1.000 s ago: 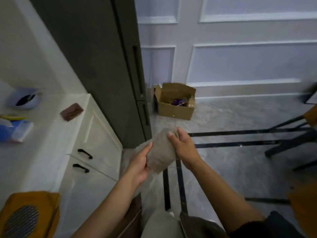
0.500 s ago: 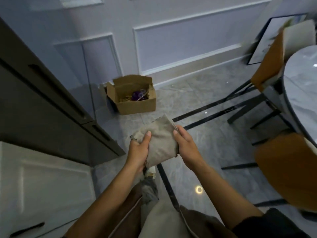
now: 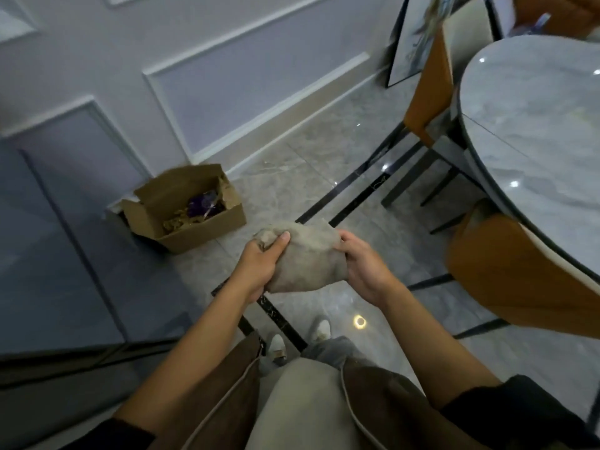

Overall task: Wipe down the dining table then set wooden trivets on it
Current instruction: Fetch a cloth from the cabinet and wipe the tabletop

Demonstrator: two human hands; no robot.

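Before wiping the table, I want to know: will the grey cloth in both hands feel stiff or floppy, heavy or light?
Probably floppy: the cloth bunches into a soft, wrinkled lump between the left hand and the right hand. Likely light: the hands hold it in mid-air without visible strain. Its matte surface suggests little slipping.

Both bare forearms rise from the lower frame and converge at centre. The left hand (image 3: 259, 269) grips the cloth (image 3: 308, 258) from the left, thumb laid on top. The right hand (image 3: 365, 271) pinches its right edge, fingers curled under.
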